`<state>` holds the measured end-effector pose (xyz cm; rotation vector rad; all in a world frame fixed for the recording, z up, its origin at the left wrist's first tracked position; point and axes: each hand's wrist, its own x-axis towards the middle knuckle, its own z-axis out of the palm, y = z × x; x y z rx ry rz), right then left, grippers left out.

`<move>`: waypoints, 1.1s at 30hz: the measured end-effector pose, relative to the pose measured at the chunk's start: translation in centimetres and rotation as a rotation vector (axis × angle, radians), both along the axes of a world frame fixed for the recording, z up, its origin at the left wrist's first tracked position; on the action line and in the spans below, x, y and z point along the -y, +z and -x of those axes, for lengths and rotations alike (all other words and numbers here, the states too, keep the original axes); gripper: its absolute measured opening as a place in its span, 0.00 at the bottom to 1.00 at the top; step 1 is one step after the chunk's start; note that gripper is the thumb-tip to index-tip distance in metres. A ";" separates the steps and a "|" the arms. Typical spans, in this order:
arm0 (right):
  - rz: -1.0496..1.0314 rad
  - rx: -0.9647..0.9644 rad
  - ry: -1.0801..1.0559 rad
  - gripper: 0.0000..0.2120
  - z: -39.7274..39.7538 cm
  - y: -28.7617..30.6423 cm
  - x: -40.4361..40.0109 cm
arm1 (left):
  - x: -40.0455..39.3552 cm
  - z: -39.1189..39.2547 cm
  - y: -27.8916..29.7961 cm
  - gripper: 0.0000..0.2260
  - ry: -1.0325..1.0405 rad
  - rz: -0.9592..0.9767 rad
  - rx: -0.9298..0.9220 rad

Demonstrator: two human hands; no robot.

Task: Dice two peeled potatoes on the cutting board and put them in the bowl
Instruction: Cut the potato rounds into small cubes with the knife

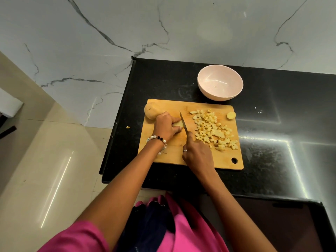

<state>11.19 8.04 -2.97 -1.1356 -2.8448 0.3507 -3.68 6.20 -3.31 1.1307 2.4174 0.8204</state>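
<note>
A wooden cutting board (169, 151) lies on the black counter. My left hand (166, 127) holds down a small potato piece (177, 124) near the board's middle. My right hand (197, 153) grips a knife (183, 124), its blade resting right beside that piece. A pile of diced potato (212, 130) covers the board's right half. A whole peeled potato (151, 110) sits at the board's far left corner. A round end slice (231, 115) lies at the far right edge. The pale pink bowl (202, 84) stands behind the board and holds nothing.
A small potato scrap (128, 127) lies on the black counter (272, 115) left of the board. The counter's left edge drops to a tiled floor (54, 160). A marble wall (163, 24) rises behind the counter.
</note>
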 end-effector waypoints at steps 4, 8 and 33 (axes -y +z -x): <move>-0.023 0.034 0.016 0.26 0.2 -0.3 0.1 | 0.0 -0.4 -0.3 0.20 0.006 -0.041 -0.014; -0.016 0.106 0.032 0.28 -2.4 -0.5 2.4 | 0.1 -0.4 -0.5 0.19 0.020 -0.072 -0.003; -0.031 0.109 0.024 0.27 1.0 0.4 0.9 | 0.8 -0.6 -0.8 0.17 0.047 -0.173 0.034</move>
